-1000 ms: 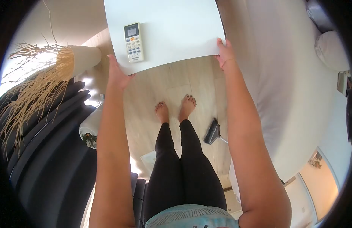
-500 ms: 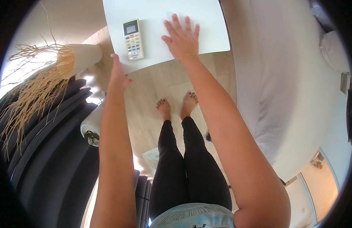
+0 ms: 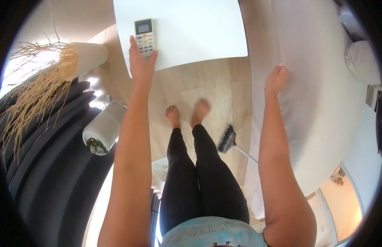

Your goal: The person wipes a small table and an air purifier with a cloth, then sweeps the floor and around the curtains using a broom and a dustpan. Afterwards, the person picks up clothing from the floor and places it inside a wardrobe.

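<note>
A pale remote control (image 3: pixel 144 31) with a small screen and several buttons lies on the white table (image 3: pixel 199 37), near its left edge. My left hand (image 3: pixel 142 61) is at the lower end of the remote, thumb on one side and fingers on the other, spread apart. It covers the remote's bottom part, and whether it touches the remote is hard to tell. Off the table to the right, my right hand (image 3: pixel 277 79) is over the light grey sofa (image 3: pixel 314 103). Its fingers are curled together, with nothing visible in them.
A broom (image 3: pixel 228 139) is on the wooden floor (image 3: pixel 186 84) right of my legs, its handle passing behind my right arm. On the left are a white cylindrical device (image 3: pixel 103 125), a pale vase (image 3: pixel 92 55) with dry twigs (image 3: pixel 38 99), and dark folded panels (image 3: pixel 55 164).
My right hand has left the tabletop, moved right over the sofa and closed. My left hand has gone from the table's edge to the remote. The broom has come into sight.
</note>
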Motion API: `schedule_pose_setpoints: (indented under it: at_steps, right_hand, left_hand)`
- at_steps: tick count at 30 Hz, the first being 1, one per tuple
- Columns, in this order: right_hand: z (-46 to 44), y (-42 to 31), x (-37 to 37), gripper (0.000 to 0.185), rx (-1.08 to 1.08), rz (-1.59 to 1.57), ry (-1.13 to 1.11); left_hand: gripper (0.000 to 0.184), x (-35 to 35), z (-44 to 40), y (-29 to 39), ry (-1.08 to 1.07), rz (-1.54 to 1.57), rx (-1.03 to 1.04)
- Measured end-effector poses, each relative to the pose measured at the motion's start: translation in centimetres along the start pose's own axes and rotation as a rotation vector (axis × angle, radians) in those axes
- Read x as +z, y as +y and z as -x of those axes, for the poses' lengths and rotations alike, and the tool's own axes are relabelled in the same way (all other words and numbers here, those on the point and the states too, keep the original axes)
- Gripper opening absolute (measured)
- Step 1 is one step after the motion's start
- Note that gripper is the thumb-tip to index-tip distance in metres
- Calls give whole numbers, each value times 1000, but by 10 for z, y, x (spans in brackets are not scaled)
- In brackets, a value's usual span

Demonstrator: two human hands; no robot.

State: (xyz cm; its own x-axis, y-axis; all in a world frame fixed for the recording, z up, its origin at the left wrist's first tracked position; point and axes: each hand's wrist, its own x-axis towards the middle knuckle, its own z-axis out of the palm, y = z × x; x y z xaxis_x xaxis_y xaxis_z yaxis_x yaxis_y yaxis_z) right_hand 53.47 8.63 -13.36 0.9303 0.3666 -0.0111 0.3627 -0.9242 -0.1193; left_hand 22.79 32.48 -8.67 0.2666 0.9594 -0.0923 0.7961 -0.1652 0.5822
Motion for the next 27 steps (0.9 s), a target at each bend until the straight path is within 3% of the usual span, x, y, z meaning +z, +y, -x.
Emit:
schedule_pose_setpoints:
  at_steps: [2,4,6,8,9,12,19,27]
  right_hand:
    - [25,-12,19,22,-256,26,54]
    - [63,-52,10,19,-521,-162,9]
    - [91,-91,5,18,-573,-201,-35]
    - [111,-116,10,18,-571,-325,-37]
    - [116,-122,10,19,-565,-432,-33]
    - [120,-129,9,19,-541,-471,-47]
    - [105,-91,9,19,-541,-402,-104]
    - [110,-53,0,15,-445,-324,-154]
  left_hand:
    - [76,3,-3,9,-41,-11,-66]
    - [73,12,-6,7,-9,-10,-34]
    - [71,24,-10,-1,30,-21,-5]
    - [67,32,-15,-7,96,-45,126]
    - [67,31,-17,-7,8,27,60]
    - [69,35,-24,-12,-12,-5,112]
    - [72,52,-51,-1,-68,39,175]
    - [75,85,-74,63,-109,108,121]
